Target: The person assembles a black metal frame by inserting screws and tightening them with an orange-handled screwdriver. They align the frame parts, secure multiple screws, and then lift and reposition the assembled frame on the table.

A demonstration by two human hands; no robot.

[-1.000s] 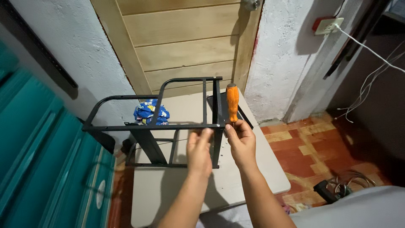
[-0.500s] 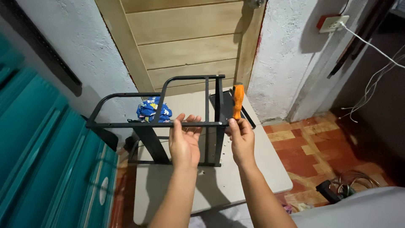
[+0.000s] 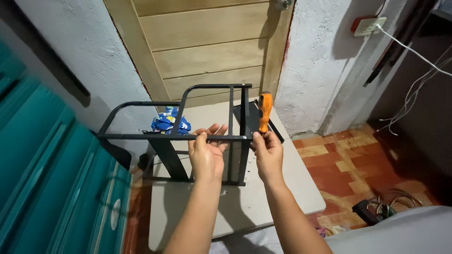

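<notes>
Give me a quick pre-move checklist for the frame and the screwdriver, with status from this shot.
1. Left hand on the top bar of the black metal frame: ok, fingers wrapped over it.
2. Right hand at the frame's corner joint: ok.
3. Orange screwdriver gripped: cannot tell, it rises just above the right fingers.
4. Frame standing on the beige table: ok, upright.
5. Blue packet away from both hands: ok, behind the frame.
6. Screw seated at the joint: cannot tell, too small.

the left hand [image 3: 206,155] covered part of the black metal frame [image 3: 188,136], and the joint under the right hand [image 3: 268,155] was hidden. the tip of the orange screwdriver [image 3: 264,112] was behind the fingers. the blue packet [image 3: 169,121] was too blurred to tell. the grey table [image 3: 245,207] was cut by the arms.
</notes>
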